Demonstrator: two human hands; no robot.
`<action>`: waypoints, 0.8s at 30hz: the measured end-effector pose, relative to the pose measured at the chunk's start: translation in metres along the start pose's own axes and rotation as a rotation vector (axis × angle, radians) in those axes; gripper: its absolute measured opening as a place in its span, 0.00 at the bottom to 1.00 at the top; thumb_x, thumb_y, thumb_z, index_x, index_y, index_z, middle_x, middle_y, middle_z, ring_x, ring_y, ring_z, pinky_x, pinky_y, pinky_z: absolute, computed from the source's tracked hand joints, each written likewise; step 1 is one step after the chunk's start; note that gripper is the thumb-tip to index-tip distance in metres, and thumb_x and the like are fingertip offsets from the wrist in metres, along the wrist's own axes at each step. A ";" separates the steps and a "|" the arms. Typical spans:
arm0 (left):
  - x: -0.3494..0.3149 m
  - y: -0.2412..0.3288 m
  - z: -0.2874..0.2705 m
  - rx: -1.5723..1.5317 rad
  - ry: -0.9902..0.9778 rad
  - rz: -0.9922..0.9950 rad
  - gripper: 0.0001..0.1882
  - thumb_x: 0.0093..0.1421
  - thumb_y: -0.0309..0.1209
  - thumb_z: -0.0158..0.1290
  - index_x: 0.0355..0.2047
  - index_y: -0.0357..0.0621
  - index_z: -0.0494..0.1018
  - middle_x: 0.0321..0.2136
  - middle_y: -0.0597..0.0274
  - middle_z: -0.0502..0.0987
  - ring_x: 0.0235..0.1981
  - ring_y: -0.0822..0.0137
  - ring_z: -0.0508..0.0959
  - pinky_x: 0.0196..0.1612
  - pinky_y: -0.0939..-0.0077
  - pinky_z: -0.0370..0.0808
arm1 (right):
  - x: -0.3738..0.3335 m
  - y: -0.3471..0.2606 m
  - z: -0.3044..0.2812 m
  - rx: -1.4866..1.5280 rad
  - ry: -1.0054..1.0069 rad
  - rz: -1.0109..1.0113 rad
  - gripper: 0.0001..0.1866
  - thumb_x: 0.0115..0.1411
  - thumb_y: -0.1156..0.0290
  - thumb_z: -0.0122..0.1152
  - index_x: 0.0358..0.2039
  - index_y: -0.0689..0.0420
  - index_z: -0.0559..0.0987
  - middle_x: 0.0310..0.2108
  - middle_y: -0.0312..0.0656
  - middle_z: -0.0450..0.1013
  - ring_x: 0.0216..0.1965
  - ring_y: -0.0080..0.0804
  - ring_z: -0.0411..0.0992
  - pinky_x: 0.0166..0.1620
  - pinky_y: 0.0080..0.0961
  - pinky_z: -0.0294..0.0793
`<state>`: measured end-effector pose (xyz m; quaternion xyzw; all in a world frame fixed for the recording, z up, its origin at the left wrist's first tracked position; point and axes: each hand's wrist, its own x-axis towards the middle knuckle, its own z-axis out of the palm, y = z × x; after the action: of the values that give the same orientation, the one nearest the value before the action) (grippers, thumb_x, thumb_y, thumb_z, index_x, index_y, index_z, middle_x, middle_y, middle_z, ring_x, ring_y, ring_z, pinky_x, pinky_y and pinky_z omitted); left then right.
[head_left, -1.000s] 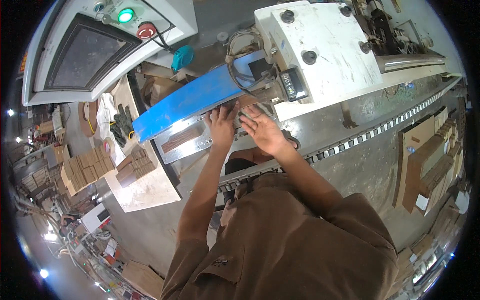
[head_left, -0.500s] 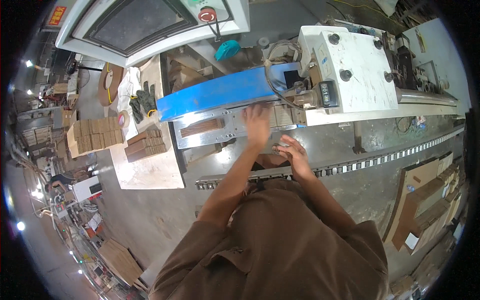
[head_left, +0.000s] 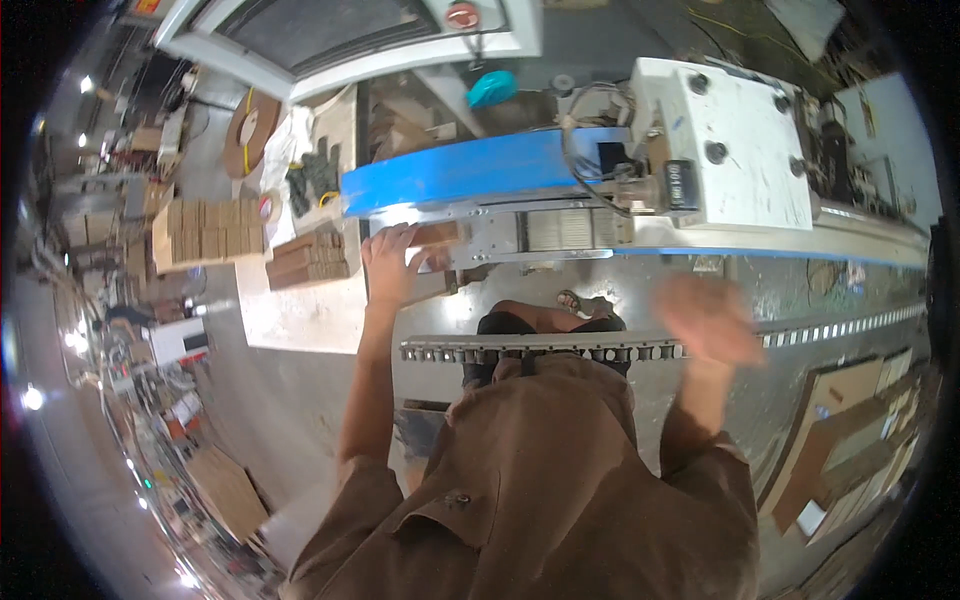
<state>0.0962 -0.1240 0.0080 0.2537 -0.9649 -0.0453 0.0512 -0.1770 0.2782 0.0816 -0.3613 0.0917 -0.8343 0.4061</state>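
Observation:
My left hand (head_left: 390,264) is at the left end of the metal bed (head_left: 490,238) of the machine. Its fingers and thumb close round the left end of brown wooden strips (head_left: 437,235), which lie in the bed's slot; the hand hides part of them. My right hand (head_left: 705,318) hangs over the floor, right of my body and below the machine's long rail, touching nothing I can see. Motion smears its fingers. Right of the slot, a row of pale strips (head_left: 562,230) lies in the bed.
A blue guard (head_left: 480,170) runs behind the bed, with a white machine head (head_left: 745,150) to its right. Left, a pale table (head_left: 300,325) carries stacked brown blocks (head_left: 306,260) and dark gloves (head_left: 315,178). A slotted metal rail (head_left: 640,350) crosses near my waist.
My left hand has moved left from the middle of the bed onto the wooden strips. My right hand has swung right, away from my body. The view has shifted slightly.

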 end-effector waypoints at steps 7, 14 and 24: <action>0.004 0.002 -0.003 0.029 0.105 0.062 0.21 0.60 0.31 0.61 0.54 0.53 0.79 0.50 0.66 0.79 0.54 0.60 0.74 0.62 0.54 0.60 | 0.058 -0.143 0.087 -0.501 -0.467 0.046 0.18 0.68 0.66 0.52 0.55 0.59 0.76 0.52 0.48 0.75 0.53 0.42 0.74 0.57 0.40 0.72; 0.017 0.085 0.034 -0.103 0.190 0.109 0.23 0.62 0.31 0.59 0.59 0.52 0.74 0.54 0.58 0.74 0.56 0.51 0.72 0.62 0.50 0.61 | 0.068 -0.160 0.124 -0.707 -0.539 0.162 0.18 0.68 0.65 0.52 0.54 0.59 0.77 0.51 0.47 0.75 0.52 0.41 0.74 0.56 0.40 0.72; 0.050 0.154 0.099 -0.109 0.162 0.195 0.27 0.60 0.29 0.55 0.61 0.59 0.76 0.49 0.60 0.75 0.53 0.55 0.72 0.61 0.52 0.65 | 0.038 -0.150 0.119 -0.657 -0.448 0.119 0.18 0.69 0.63 0.51 0.53 0.59 0.77 0.49 0.46 0.76 0.51 0.39 0.74 0.56 0.38 0.72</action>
<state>-0.0333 -0.0092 -0.0691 0.1583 -0.9737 -0.0718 0.1469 -0.2039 0.3643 0.2546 -0.6391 0.2836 -0.6362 0.3263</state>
